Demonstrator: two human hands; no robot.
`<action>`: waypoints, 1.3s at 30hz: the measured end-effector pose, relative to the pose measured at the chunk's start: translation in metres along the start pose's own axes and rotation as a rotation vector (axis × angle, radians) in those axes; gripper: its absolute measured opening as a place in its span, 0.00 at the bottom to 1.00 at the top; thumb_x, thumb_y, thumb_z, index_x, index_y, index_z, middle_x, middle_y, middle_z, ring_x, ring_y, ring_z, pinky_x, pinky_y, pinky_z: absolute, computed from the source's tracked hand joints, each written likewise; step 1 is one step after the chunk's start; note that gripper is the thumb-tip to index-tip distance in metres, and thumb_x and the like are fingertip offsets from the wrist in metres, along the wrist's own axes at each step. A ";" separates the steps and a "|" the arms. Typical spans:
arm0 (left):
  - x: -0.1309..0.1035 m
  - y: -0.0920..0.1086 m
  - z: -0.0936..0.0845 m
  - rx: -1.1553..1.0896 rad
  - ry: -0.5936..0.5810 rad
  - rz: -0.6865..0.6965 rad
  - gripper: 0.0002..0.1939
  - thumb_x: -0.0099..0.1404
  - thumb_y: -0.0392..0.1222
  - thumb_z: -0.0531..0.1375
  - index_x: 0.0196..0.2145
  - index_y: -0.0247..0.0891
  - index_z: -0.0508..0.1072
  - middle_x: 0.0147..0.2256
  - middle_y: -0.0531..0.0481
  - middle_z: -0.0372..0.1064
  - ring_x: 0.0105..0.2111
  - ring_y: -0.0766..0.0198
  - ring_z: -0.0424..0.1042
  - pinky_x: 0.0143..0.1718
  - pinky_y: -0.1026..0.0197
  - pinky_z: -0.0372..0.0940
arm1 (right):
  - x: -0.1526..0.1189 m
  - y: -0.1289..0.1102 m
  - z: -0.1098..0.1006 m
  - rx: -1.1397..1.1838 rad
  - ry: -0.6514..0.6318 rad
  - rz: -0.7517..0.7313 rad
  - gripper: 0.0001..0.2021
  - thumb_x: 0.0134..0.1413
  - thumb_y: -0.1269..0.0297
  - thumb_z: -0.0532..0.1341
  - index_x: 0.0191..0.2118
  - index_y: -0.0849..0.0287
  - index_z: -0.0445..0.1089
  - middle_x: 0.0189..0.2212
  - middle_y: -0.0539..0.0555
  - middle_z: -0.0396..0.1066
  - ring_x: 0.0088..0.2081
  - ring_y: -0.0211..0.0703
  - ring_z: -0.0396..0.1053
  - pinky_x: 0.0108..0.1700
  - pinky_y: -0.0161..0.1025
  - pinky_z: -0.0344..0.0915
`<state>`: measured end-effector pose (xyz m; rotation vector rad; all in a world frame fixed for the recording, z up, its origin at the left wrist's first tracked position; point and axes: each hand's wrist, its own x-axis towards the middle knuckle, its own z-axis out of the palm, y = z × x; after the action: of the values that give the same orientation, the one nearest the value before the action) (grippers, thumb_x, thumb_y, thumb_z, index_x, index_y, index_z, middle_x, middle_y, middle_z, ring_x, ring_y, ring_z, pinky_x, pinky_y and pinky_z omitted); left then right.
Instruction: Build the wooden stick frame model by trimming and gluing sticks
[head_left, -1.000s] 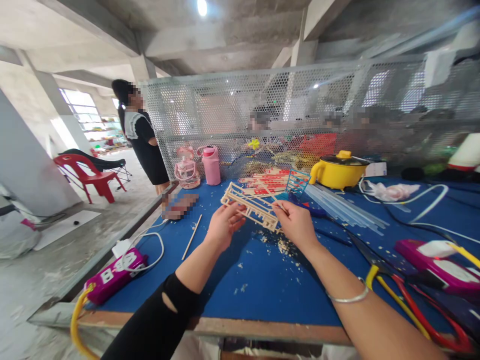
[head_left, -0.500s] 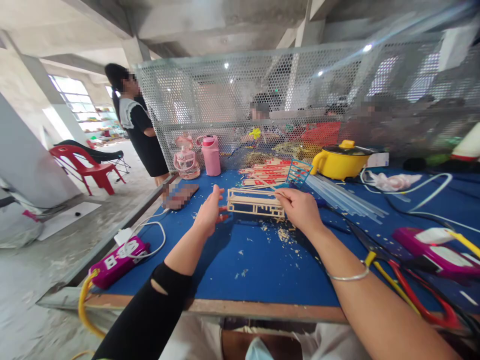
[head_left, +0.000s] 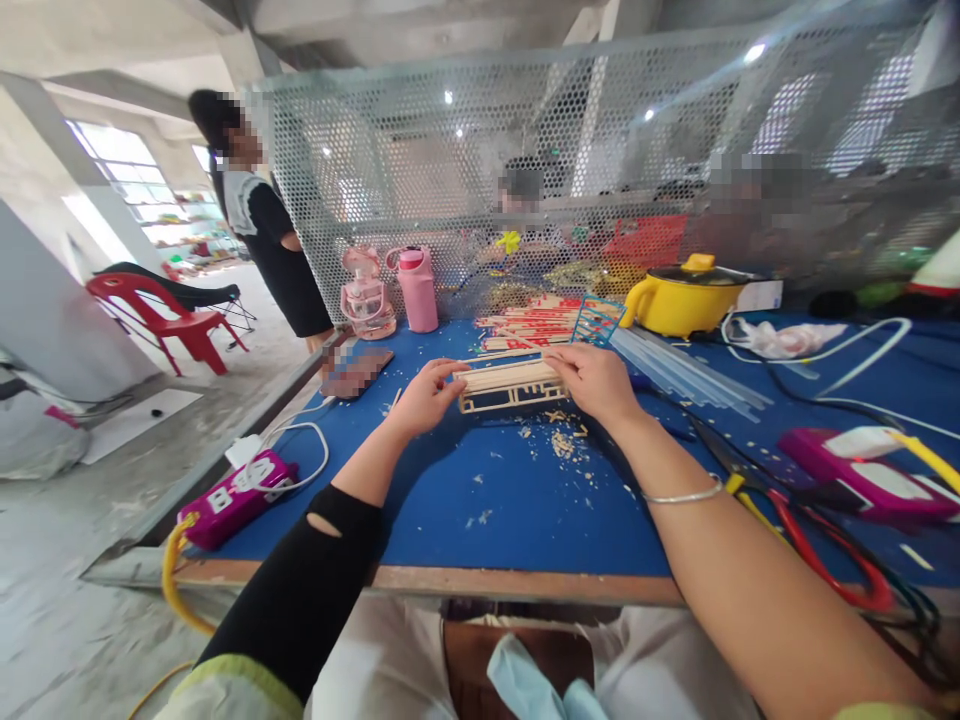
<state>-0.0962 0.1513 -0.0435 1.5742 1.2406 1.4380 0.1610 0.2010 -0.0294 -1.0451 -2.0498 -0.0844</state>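
A small frame built of thin wooden sticks (head_left: 514,385) is held up just over the blue tabletop, its long side across my view. My left hand (head_left: 429,397) pinches its left end between thumb and fingers. At the other end, my right hand (head_left: 596,378) grips the frame, fingers closed around the corner. Wood crumbs (head_left: 564,443) are scattered below it on the blue mat (head_left: 480,535). Right behind the frame lies a heap of wooden sticks with red printing (head_left: 529,322), beside a blue lattice piece (head_left: 598,321).
Clear plastic sticks (head_left: 694,372) and a yellow pot (head_left: 684,300) stand right of the heap. Red-handled shears (head_left: 832,565) and cables lie at right. A purple power strip (head_left: 244,500), phone (head_left: 358,374) and pink bottle (head_left: 418,292) are left. A person (head_left: 266,225) stands beyond the mesh screen (head_left: 420,180).
My left hand has closed from spread fingers onto the frame's left end. The frame has tilted, showing more of its flat top. My right hand keeps its grip.
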 end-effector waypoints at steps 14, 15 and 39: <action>-0.003 0.012 -0.006 -0.126 -0.045 -0.162 0.17 0.56 0.54 0.61 0.32 0.36 0.73 0.24 0.53 0.63 0.23 0.70 0.62 0.21 0.69 0.60 | -0.014 -0.041 -0.017 0.169 -0.192 -0.205 0.07 0.60 0.65 0.53 0.34 0.57 0.68 0.32 0.54 0.69 0.37 0.44 0.67 0.41 0.39 0.61; -0.004 0.013 -0.006 -0.130 -0.046 -0.167 0.17 0.56 0.54 0.61 0.31 0.36 0.73 0.24 0.53 0.63 0.23 0.70 0.62 0.22 0.69 0.61 | -0.014 -0.042 -0.016 0.178 -0.185 -0.206 0.07 0.60 0.65 0.53 0.34 0.57 0.68 0.32 0.54 0.69 0.37 0.44 0.66 0.41 0.40 0.62; -0.006 0.014 -0.005 -0.086 -0.021 -0.171 0.15 0.57 0.52 0.61 0.36 0.37 0.74 0.29 0.50 0.69 0.24 0.70 0.64 0.22 0.68 0.63 | -0.014 -0.025 -0.008 0.110 -0.095 -0.211 0.05 0.57 0.67 0.58 0.34 0.57 0.71 0.34 0.55 0.67 0.39 0.47 0.65 0.42 0.44 0.63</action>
<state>-0.0982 0.1399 -0.0314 1.3879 1.2518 1.3449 0.1531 0.1719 -0.0266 -0.7768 -2.2192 -0.0299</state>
